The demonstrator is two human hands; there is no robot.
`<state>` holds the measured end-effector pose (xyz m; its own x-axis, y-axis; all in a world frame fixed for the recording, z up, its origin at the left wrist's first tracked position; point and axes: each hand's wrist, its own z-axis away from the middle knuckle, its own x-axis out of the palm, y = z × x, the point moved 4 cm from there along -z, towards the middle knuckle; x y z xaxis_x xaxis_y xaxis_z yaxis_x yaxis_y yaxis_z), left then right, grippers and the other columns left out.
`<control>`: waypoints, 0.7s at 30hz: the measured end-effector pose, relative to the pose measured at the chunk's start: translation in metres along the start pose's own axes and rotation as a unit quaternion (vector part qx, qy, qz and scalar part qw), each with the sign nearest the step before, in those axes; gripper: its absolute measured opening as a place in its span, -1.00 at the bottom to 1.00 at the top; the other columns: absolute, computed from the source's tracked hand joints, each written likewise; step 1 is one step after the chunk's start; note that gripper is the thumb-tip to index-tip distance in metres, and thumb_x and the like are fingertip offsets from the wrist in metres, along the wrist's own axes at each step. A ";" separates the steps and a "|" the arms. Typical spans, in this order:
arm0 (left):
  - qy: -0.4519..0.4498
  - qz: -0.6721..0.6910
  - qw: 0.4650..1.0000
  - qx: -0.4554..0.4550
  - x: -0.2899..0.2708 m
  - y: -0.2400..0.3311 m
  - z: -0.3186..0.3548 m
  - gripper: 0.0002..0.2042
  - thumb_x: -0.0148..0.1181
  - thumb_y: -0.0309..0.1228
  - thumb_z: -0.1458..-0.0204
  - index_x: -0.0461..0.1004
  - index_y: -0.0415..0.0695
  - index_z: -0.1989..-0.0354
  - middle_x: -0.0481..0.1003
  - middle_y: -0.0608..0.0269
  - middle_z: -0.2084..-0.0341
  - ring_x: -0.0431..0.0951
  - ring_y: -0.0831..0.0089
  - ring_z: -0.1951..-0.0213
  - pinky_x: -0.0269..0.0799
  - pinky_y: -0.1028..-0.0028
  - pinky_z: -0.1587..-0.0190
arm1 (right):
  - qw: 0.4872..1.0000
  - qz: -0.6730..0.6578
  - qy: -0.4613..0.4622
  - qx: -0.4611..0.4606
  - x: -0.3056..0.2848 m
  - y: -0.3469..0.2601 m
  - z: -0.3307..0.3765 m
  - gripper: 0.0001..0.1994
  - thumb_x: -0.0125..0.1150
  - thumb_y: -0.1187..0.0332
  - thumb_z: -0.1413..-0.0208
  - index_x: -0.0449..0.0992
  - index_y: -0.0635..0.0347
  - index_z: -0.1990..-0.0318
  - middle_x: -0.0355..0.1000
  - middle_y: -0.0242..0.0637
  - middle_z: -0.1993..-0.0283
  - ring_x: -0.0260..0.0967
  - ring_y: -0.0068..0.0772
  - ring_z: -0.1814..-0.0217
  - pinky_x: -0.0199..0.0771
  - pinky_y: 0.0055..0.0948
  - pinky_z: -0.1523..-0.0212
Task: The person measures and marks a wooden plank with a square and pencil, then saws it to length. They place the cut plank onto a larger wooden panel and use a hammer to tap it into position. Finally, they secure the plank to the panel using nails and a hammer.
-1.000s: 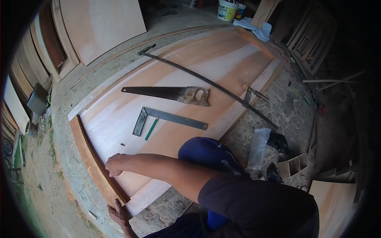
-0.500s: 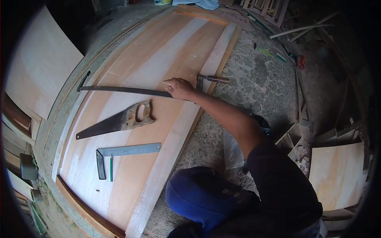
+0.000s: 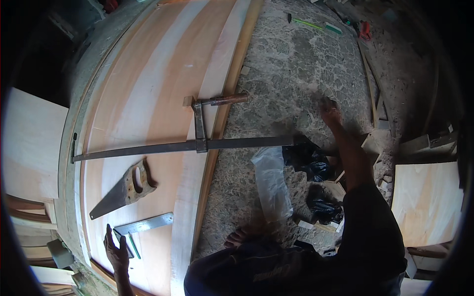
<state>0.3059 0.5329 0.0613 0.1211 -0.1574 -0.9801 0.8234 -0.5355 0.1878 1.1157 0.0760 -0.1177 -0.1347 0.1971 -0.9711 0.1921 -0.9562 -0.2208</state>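
My left hand (image 3: 117, 252) is open, fingers stretched, above the near left part of a wooden door panel (image 3: 163, 106). It partly covers the dark stock of a try square (image 3: 148, 223), close to a green pencil (image 3: 134, 246). My right hand (image 3: 331, 111) reaches out over the concrete floor at the right, away from the panel. It is blurred, so its fingers are unclear. A long bar clamp (image 3: 133, 150) lies across the panel and extends past its right edge. Its wooden handle (image 3: 229, 99) points right. A handsaw (image 3: 112, 200) lies between clamp and square.
Right of the panel lie a clear plastic bag (image 3: 271, 185) and black plastic bags (image 3: 316, 165) on the concrete. My bare foot (image 3: 239, 237) is beside the panel. A hammer with a yellow-green handle (image 3: 306, 23) lies far right. Plywood sheets (image 3: 32, 143) stand at left.
My right hand has left the bar clamp and swung right over the floor. My left hand has come into view by the try square. The view has shifted right; the clamp now sticks out past the panel.
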 end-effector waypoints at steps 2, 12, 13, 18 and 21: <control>0.007 0.004 0.996 0.090 0.018 0.088 -0.054 -0.39 0.20 -0.17 -0.20 0.24 -0.14 -0.39 0.41 -0.10 -0.20 0.41 -0.11 -0.19 0.34 0.06 -0.22 | 0.994 0.061 -0.021 -0.093 0.018 0.024 0.013 -0.40 -0.07 -0.07 -0.35 0.18 -0.09 -0.46 -0.01 -0.23 -0.56 0.04 -0.03 -0.54 0.12 -0.03 -0.45; 0.017 0.088 0.937 0.338 0.081 0.388 -0.216 -0.54 0.25 -0.22 -0.17 0.44 -0.04 -0.24 0.42 0.07 -0.22 0.41 0.03 -0.21 0.35 0.10 -0.25 | 0.982 0.084 0.083 -0.147 0.023 0.022 0.033 -0.40 0.01 0.07 -0.32 0.15 -0.07 -0.47 0.09 -0.24 -0.50 0.03 -0.10 -0.53 -0.01 -0.01 -0.47; 0.026 0.088 0.938 0.335 0.080 0.406 -0.235 -0.54 0.25 -0.21 -0.17 0.44 -0.04 -0.24 0.42 0.06 -0.21 0.40 0.02 -0.22 0.35 0.10 -0.26 | 0.986 0.080 0.063 -0.132 0.022 0.017 0.032 -0.40 0.00 0.06 -0.32 0.15 -0.08 -0.48 0.07 -0.26 -0.52 0.01 -0.12 -0.55 -0.06 -0.02 -0.49; 0.022 0.083 0.928 0.364 0.107 0.505 -0.322 -0.44 0.27 -0.10 -0.16 0.38 -0.04 -0.30 0.35 0.02 -0.31 0.34 -0.01 -0.31 0.30 0.10 -0.33 | 0.991 0.070 0.035 -0.109 0.016 0.014 0.028 -0.37 0.00 0.04 -0.30 0.13 -0.10 -0.49 0.05 -0.28 -0.53 -0.03 -0.17 -0.57 -0.14 -0.01 -0.52; 0.046 0.047 0.926 0.372 0.137 0.541 -0.373 -0.36 0.30 -0.05 -0.13 0.31 -0.01 -0.36 0.29 -0.02 -0.35 0.29 -0.01 -0.35 0.25 0.11 -0.37 | 0.991 0.066 0.033 -0.109 0.011 0.013 0.022 -0.36 0.02 0.02 -0.29 0.12 -0.11 -0.49 0.04 -0.30 -0.54 -0.05 -0.18 -0.57 -0.17 0.00 -0.53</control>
<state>0.9745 0.5311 0.0049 0.2476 -0.1802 -0.9520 0.2009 -0.9516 0.2324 1.0950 0.0605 -0.1296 -0.0320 0.0930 -0.9951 0.4109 -0.9064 -0.0980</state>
